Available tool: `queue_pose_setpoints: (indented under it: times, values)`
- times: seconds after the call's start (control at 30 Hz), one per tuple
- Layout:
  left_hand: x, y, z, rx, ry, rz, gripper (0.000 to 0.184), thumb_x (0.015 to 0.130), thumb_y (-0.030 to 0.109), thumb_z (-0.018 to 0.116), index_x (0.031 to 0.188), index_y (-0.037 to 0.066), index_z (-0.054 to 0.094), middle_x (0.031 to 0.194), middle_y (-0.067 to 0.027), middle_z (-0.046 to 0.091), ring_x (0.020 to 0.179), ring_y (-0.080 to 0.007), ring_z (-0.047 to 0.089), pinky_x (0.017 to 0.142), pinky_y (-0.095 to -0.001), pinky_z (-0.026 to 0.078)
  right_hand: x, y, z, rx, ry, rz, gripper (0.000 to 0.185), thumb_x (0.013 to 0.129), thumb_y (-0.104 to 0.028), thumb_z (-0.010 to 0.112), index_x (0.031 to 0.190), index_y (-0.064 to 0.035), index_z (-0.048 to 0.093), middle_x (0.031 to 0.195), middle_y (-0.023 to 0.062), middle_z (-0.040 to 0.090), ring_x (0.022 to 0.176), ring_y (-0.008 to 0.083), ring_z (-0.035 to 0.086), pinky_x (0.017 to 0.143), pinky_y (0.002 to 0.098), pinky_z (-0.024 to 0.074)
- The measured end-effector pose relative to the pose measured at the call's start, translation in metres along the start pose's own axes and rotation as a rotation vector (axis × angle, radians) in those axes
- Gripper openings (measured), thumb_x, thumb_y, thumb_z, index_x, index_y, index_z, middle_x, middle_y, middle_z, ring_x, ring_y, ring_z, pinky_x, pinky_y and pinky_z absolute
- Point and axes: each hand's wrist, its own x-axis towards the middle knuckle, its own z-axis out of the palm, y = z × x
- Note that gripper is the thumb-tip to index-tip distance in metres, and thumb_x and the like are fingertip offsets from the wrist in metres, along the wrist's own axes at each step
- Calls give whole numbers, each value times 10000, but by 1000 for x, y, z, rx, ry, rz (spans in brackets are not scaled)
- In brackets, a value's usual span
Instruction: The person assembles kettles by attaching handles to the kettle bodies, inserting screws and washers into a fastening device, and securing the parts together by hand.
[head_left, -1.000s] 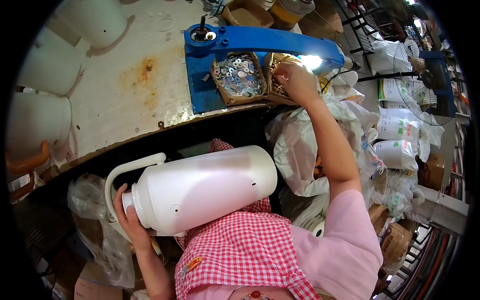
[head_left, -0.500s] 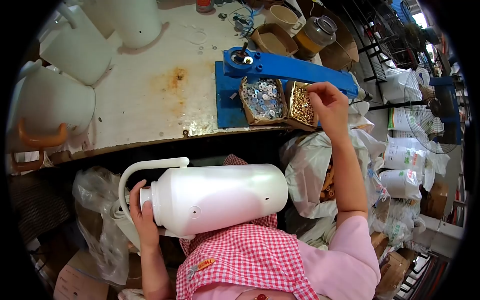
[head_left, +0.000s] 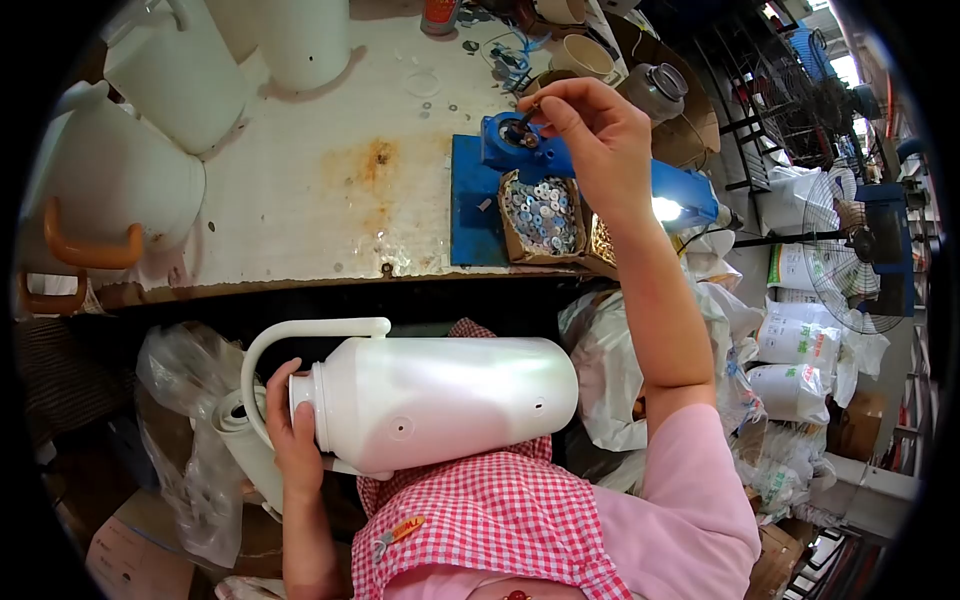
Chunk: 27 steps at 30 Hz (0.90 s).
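Note:
A white thermos-like jug (head_left: 460, 395) with a curved handle lies sideways across my lap, and my left hand (head_left: 293, 420) is wrapped round its neck. My right hand (head_left: 600, 135) is raised over the round head of a blue machine (head_left: 508, 138), its fingers pinched at the dark pin there; whether a small part is between them is too small to tell. Below the machine arm sits a box of metal washers (head_left: 545, 215). Beside it a box of small brass parts (head_left: 603, 243) is partly hidden by my right forearm.
White jug bodies (head_left: 125, 180) stand at the table's left, near orange handles (head_left: 95, 245). A clear jar (head_left: 655, 92) and a beige cup (head_left: 583, 58) are behind the machine. Plastic bags (head_left: 610, 370) lie below the table's right end. A fan (head_left: 850, 235) stands farther right.
My right hand has moved from the box of brass parts up and left to the machine's round head. My left hand keeps its hold on the jug. The view has shifted.

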Motion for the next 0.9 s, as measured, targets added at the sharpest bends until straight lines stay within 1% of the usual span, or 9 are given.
queue_pose_setpoints:
  times: [0.27, 0.33, 0.43, 0.5, 0.57, 0.63, 0.7, 0.77, 0.9]
  values:
    - [3, -3, -3, -4, -43, 8, 484, 934, 234, 540, 1371, 28, 509, 1207, -103, 554, 1134, -219, 527, 1049, -352, 376, 5, -16, -7, -275, -89, -39, 136, 952, -72, 649, 1048, 12, 696, 874, 85, 742, 827, 114, 713, 770, 250, 550]
    - [3, -1, -1, 28, -24, 39, 493, 937, 255, 542, 1371, 24, 510, 1218, -108, 552, 1148, -223, 524, 1053, -355, 373, 3, -19, -10, -275, -140, 1, 127, 986, -63, 617, 1068, 11, 679, 946, 65, 732, 850, 112, 692, 788, 248, 552]
    - [4, 0, 2, 123, 17, 87, 447, 937, 205, 457, 1346, 51, 548, 1192, -101, 581, 1066, -204, 564, 982, -333, 428, -16, -15, -9, -213, 40, -100, 121, 983, -49, 609, 1053, 12, 687, 941, 64, 730, 850, 113, 694, 803, 250, 558]
    - [3, -10, -3, 96, 12, 51, 452, 936, 219, 448, 1344, 52, 549, 1199, -108, 578, 1074, -211, 564, 983, -336, 429, -45, -9, -16, -158, 82, -48, 133, 981, -60, 613, 1063, 11, 689, 945, 63, 733, 849, 117, 694, 810, 250, 560]
    - [3, -11, -2, 112, 16, 86, 463, 945, 257, 456, 1351, 51, 542, 1196, -112, 578, 1072, -209, 568, 976, -332, 433, -72, 9, -25, -130, -100, 281, 138, 964, -79, 638, 1036, 15, 708, 949, 71, 740, 826, 109, 683, 786, 260, 555]
    - [4, -11, -1, 118, 9, 86, 471, 953, 282, 459, 1354, 48, 536, 1191, -110, 579, 1065, -206, 571, 970, -329, 437, -83, 28, -26, -459, -248, 382, 131, 928, -84, 669, 1001, 9, 725, 930, 98, 736, 786, 134, 677, 747, 294, 546]
    - [5, -10, 0, 122, 2, 93, 480, 961, 308, 461, 1357, 44, 531, 1186, -109, 581, 1058, -204, 575, 964, -327, 440, -89, 62, -25, -552, -225, 351, 128, 880, -83, 693, 978, -15, 740, 919, 114, 713, 771, 198, 678, 723, 339, 537]
    - [5, -6, -1, 25, -37, 6, 524, 959, 334, 540, 1374, 15, 516, 1202, -112, 554, 1130, -220, 533, 1033, -350, 385, -88, 87, -24, -752, -245, 135, 141, 843, -131, 700, 959, -80, 762, 942, 85, 708, 862, 292, 678, 774, 391, 554]
    - [4, -9, 0, 40, -5, 28, 527, 961, 339, 536, 1375, 15, 515, 1192, -111, 561, 1109, -219, 542, 1011, -345, 400, -82, 88, -20, -874, -320, 71, 110, 820, -133, 709, 916, -95, 747, 988, 63, 687, 965, 293, 651, 825, 413, 538]
